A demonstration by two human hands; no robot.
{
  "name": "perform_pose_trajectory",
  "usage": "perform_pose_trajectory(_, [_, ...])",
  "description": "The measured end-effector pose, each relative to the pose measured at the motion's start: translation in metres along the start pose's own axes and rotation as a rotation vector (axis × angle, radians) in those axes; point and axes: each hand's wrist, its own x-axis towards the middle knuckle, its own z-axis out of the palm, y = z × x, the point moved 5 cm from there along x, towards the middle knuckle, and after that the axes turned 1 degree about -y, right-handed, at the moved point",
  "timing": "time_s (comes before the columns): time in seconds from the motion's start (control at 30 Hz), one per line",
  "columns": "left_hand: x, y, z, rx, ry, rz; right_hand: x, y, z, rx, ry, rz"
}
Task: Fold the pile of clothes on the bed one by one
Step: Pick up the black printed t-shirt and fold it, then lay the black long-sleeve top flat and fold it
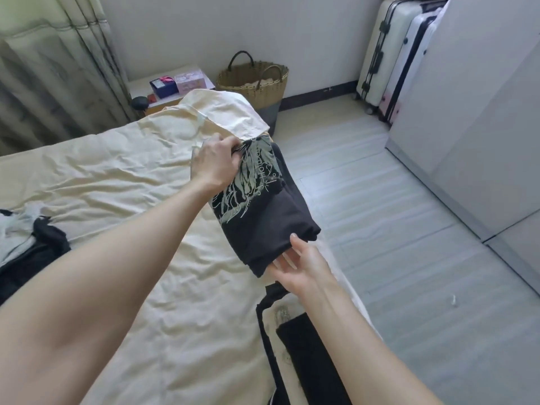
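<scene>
1. right now my left hand (214,165) grips the far end of a folded black t-shirt (263,211) with a pale green print, fingers curled into the cloth beside the print.
2. my right hand (298,263) is at the shirt's near end, palm turned up, fingers straight and slightly spread, their tips touching or tucked just under the folded edge; i cannot tell which.
3. the shirt lies along the right edge of the bed (117,200); whether it rests on the sheet or is lifted a little i cannot tell.
4. just past the shirt, at the far right corner of the bed, sits a folded cream garment (228,112), its near edge touching the shirt's far end.
5. at the left edge of the bed lies a loose pile of clothes (26,249), dark and pale pieces mixed, well apart from the shirt.
6. near the bed's close right edge, under my right forearm, lie dark items (304,352) i cannot identify.
7. on the floor beyond the bed stands a woven basket (254,83); beside it a low bedside table (172,86) carries small boxes.
8. two suitcases (391,59) stand upright against the far wall.
</scene>
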Motion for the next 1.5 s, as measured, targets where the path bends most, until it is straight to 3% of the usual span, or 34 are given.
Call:
perform_pose_trajectory(0.1, [0.012, -0.007, 0.021, 0.029, 0.053, 0.034, 0.035, 0.001, 0.011, 0.056, -0.019, 0.013])
perform_pose_trajectory(0.3, [-0.051, -0.038, 0.14, 0.109, -0.48, 0.071, 0.08, 0.018, -0.004, -0.163, 0.07, -0.039])
perform_pose_trajectory(0.4, [-0.074, -0.049, 0.167, 0.097, -0.628, 0.111, 0.076, 0.016, -0.008, -0.222, 0.071, -0.05])
perform_pose_trajectory(0.53, [-0.074, -0.045, 0.153, 0.047, -0.573, 0.15, 0.057, 0.012, -0.011, -0.471, 0.109, -0.123])
perform_pose_trajectory(0.67, [-0.133, -0.06, 0.12, -0.102, -0.38, 0.077, 0.026, 0.016, -0.011, -1.197, 0.12, -0.32])
perform_pose_trajectory(0.83, [-0.284, -0.124, 0.1, -0.118, -0.421, -0.22, -0.022, 0.052, -0.006, -2.06, -0.174, -0.688])
perform_pose_trajectory(1.0, [-0.42, -0.193, 0.076, 0.036, -0.58, -0.473, -0.042, 0.138, -0.022, -2.516, -0.486, -0.723])
perform_pose_trajectory(1.33, [-0.549, -0.415, 0.018, 0.102, -0.719, -0.965, -0.015, 0.326, -0.012, -2.733, -0.831, -0.504])
perform_pose_trajectory(1.5, [-0.551, -0.47, 0.027, 0.052, -0.777, -1.01, 0.014, 0.405, 0.02, -2.79, -0.943, -0.525])
